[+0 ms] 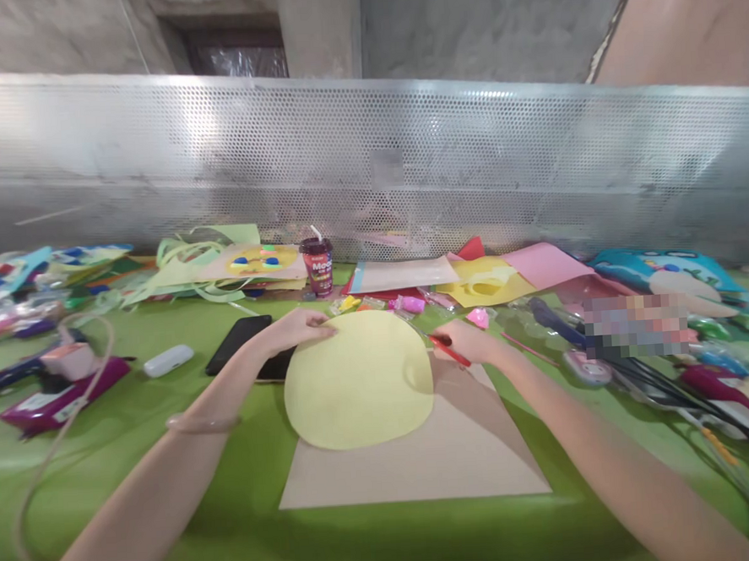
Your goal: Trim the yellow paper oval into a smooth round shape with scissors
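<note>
A rounded pale-yellow paper cutout [359, 391] lies over a pale rectangular sheet [424, 472] on the green table. My left hand [305, 327] is closed on the cutout's upper left edge, thumb and fingers pinching it. My right hand [465, 343] is closed around a slim red pen [448, 351], at the cutout's right edge. The pen points up and left; whether its tip touches paper I cannot tell. Behind my left wrist is a black phone [237, 344], partly hidden by the forearm and the cutout.
At the back stands a dark drink cup [318, 267] with a straw. Coloured paper [494, 277] and green paper strips [183, 262] lie along a perforated metal panel [341, 147]. Magenta glue guns [65, 401] with cords are at both sides. A white case [168, 361] lies left.
</note>
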